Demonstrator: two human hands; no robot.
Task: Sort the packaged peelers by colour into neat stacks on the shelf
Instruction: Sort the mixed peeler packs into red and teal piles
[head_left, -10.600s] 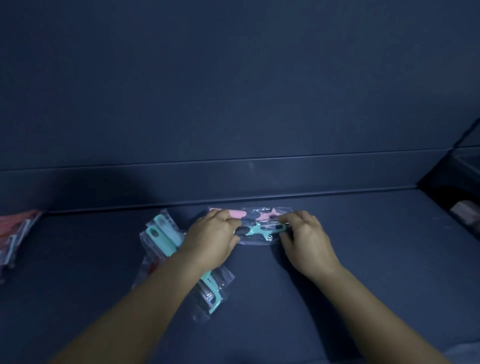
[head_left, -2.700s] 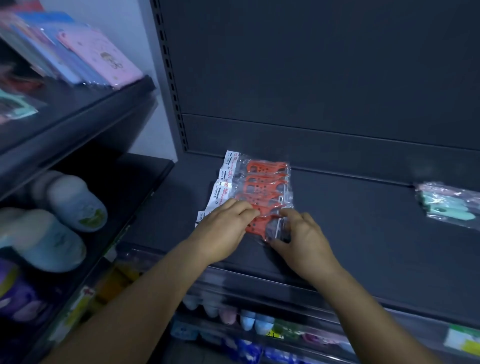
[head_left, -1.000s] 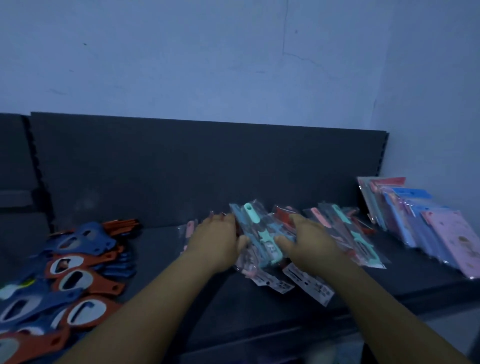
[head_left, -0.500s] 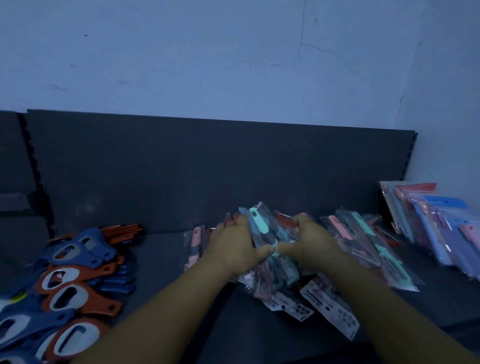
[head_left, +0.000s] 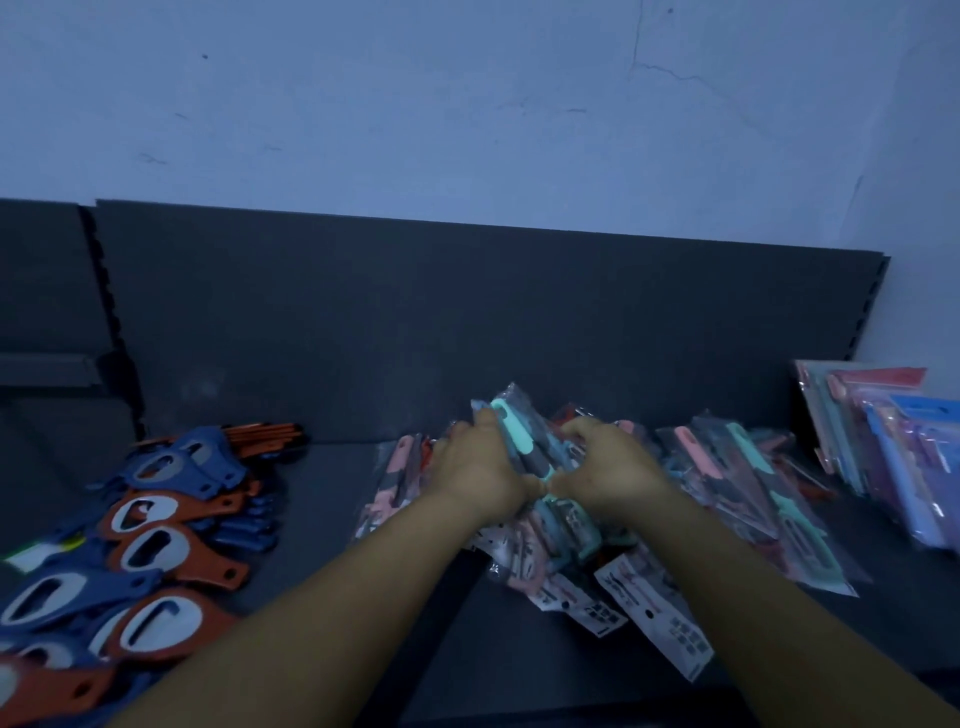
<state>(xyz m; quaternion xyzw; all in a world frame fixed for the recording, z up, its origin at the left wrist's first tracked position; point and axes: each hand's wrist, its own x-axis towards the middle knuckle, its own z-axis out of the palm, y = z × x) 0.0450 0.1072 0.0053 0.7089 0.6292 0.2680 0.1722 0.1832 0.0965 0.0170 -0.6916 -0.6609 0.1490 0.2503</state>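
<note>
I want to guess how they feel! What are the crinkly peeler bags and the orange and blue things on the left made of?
The peeler bags look like thin clear plastic film: shiny, wrinkled, with the coloured handles showing through. The orange and blue openers look like matt hard plastic around a pale, probably metal, plate with a slot, though the dim light leaves that uncertain.

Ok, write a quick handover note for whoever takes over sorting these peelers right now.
Left hand and right hand: both grip a bundle of packaged peelers, teal one on top, above the mixed pile.
More mixed packs lie to the right on the shelf.
Done: no colour stacks visible here.
Left: split teal, pink and red packs into neat stacks.
</note>
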